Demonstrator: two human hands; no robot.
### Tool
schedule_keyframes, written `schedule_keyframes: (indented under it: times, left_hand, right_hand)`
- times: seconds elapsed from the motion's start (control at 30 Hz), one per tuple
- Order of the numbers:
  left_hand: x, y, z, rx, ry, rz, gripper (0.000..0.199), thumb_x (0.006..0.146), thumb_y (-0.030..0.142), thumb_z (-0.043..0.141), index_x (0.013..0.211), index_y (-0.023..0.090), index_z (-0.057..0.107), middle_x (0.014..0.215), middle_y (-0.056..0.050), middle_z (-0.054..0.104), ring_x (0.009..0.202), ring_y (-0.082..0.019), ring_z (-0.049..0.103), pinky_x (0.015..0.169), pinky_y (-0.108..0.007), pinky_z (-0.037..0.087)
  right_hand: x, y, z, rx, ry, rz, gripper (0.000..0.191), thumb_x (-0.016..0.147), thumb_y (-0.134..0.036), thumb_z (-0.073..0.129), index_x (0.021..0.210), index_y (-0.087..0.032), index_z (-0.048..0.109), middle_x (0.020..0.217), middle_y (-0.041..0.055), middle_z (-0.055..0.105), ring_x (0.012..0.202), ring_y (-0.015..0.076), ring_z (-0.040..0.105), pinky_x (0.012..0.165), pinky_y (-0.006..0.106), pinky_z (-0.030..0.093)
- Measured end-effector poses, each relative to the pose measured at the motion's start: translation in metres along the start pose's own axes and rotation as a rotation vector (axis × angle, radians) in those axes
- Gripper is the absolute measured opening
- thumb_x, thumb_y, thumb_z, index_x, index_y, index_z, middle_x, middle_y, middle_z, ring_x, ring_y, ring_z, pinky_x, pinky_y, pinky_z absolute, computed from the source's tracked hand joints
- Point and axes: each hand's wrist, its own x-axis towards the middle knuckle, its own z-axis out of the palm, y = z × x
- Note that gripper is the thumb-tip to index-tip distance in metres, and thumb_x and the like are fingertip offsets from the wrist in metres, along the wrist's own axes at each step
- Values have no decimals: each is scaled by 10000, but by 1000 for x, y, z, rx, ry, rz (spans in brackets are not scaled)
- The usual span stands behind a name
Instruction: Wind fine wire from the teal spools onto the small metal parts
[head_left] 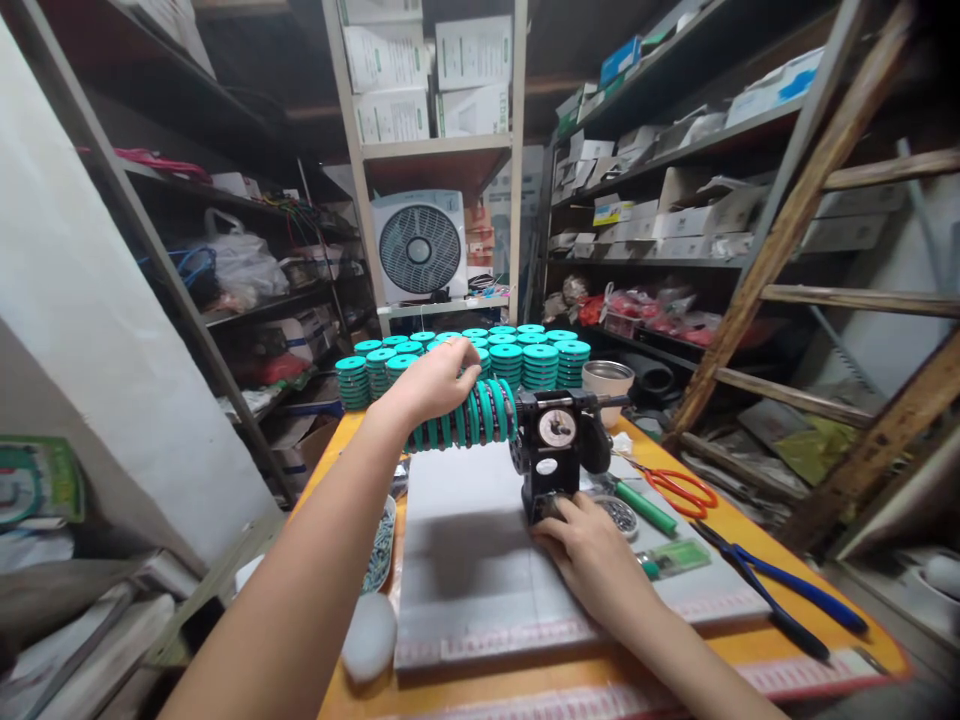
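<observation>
Steadying the row of teal rings (491, 412) at the black machine (562, 480)

Imagine a clock on the grey board (465, 560), with twelve pointing away from the person. The row is at eleven o'clock, raised above the board, its right end close against the machine, which stands at twelve. The left hand (442, 382) lies over the row with bent fingers; I cannot tell whether they clamp it, because their tips are hidden. The right hand (589, 545) is at the machine's foot, fingers bent too, their grip also unclear. To do this well, I think, the left palm should support the rings evenly without pressing down, and the right should hold the foot firmly, away from the pliers (780, 585) at three o'clock.
</observation>
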Motion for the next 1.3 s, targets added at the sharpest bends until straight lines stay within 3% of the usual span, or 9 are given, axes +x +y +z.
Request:
schedule_keyframes:
  times: [0.2,0.3,0.4,0.5,0.63,0.8,0.9,1.1,1.3]
  left_hand:
    - [-31,31,-1,53,162,123,301,933,171,268,1047,190,546,1096,-87,585,1073,-233,499,959,-387,381]
    - [-53,45,10,65,155,222,295,927,259,364,1177,188,503,1195,-86,559,1166,-242,444,1039,-399,321]
    - [-61,45,23,85,147,250,517,841,421,545,1277,173,419,1322,-107,478,1257,-276,354,1085,-424,267]
    - [-55,37,28,124,130,257,675,733,461,679,1282,189,394,1332,-97,468,1264,-285,339,1077,-429,278]
    - [-40,28,18,111,72,215,640,719,413,699,1252,221,401,1282,-74,502,1208,-265,411,977,-395,390]
    - [-20,13,3,-107,-120,116,648,695,532,662,1233,246,442,1208,-65,564,1083,-256,542,859,-379,459]
    - [-10,5,1,-259,-204,99,654,661,562,673,1197,235,489,1165,-57,599,1024,-238,578,859,-345,455]
    - [-7,3,0,-323,-226,88,637,646,556,687,1172,251,496,1190,-47,598,1050,-235,569,847,-333,449]
    - [-8,5,-4,-296,-240,54,623,647,579,668,1155,263,495,1167,-30,607,954,-225,597,746,-333,456]
  right_hand:
    - [-3,1,3,28,6,42,158,864,-154,540,828,-215,680,860,62,579,862,249,492,740,387,416]
    - [-4,2,4,16,15,37,154,871,-153,528,815,-204,661,851,63,565,867,249,489,743,387,412]
    - [-3,2,5,-20,22,16,153,873,-137,514,805,-189,641,860,69,556,870,254,485,735,389,409]
    - [-1,2,5,-27,8,3,153,875,-126,504,804,-180,628,872,75,545,866,252,484,728,383,413]
    - [-3,0,-1,33,-20,-14,158,885,-96,463,850,-174,596,908,77,517,871,230,496,727,352,429]
    - [-3,2,-23,247,-36,23,202,939,-112,349,901,-189,532,864,46,517,718,168,528,660,314,439]
    - [10,4,-45,304,77,-33,162,938,-144,393,911,-211,539,858,28,558,741,166,562,653,300,444]
    - [68,-9,-94,369,493,-108,108,866,-185,572,963,-231,583,913,-6,663,799,152,650,723,268,506]
    - [109,-23,-101,428,517,-165,140,846,-156,588,970,-215,560,861,0,688,806,169,683,698,265,530]
